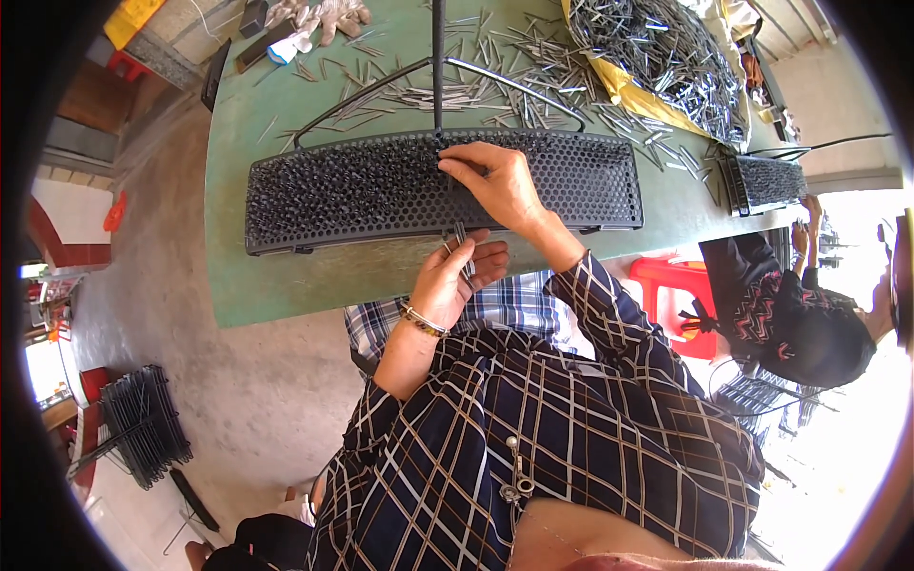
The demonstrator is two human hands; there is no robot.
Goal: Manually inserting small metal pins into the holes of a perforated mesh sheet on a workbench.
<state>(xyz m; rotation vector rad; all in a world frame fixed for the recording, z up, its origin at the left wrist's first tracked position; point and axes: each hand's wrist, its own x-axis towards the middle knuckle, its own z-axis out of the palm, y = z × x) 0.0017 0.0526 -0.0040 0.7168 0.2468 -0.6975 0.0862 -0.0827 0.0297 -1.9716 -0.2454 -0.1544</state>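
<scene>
A long black perforated rack (pixel 438 181) lies across the green table in front of me, with a wire frame and an upright rod behind it. Its left half is crowded with small dark pieces standing in the holes; bare holes show toward the right. My left hand (pixel 457 271) is below the rack's near edge, closed around a few slim metal pins (pixel 462 238). Over the rack's middle, my right hand (pixel 500 186) has thumb and index finger pinched together at the holes; whatever is between the fingertips is too small to make out.
Loose metal pins (pixel 447 95) litter the table (pixel 276 295) behind the rack. A large heap of pins (pixel 666 62) lies on yellow sheeting at the back right. Gloves (pixel 328 19) rest at the far left. On the right, another person (pixel 800 314) works at a similar rack (pixel 766 181), near a red stool (pixel 671 295).
</scene>
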